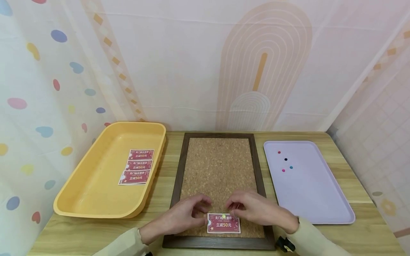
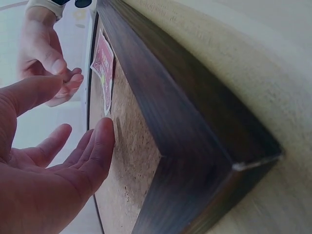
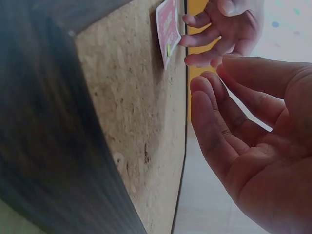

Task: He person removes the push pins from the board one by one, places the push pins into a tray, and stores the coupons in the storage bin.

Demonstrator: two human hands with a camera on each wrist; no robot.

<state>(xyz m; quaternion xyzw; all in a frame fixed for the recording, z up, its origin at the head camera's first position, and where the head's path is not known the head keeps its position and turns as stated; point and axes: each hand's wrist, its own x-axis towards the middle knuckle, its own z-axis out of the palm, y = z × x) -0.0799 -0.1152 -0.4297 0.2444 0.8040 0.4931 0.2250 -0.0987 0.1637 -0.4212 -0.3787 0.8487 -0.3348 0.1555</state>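
A red coupon with a white border (image 1: 223, 227) lies on the cork board (image 1: 221, 167) near its front edge. At the coupon's top middle sits a yellow-green push pin (image 1: 223, 216). My left hand (image 1: 189, 212) hovers by the coupon's upper left, fingers loosely bent and apart from the thumb. Just right of the pin is my right hand (image 1: 253, 208), its fingers curved. In the right wrist view a gap shows between the right thumb and fingertips (image 3: 201, 87), with nothing between them.
Left of the board stands a yellow tray (image 1: 96, 177) with several more coupons (image 1: 136, 176) along its right side. A lilac tray (image 1: 317, 188) on the right holds several small coloured pins (image 1: 285, 159). The board has a raised dark wooden frame (image 1: 221, 243). Patterned cloth walls (image 1: 179, 71) surround the table.
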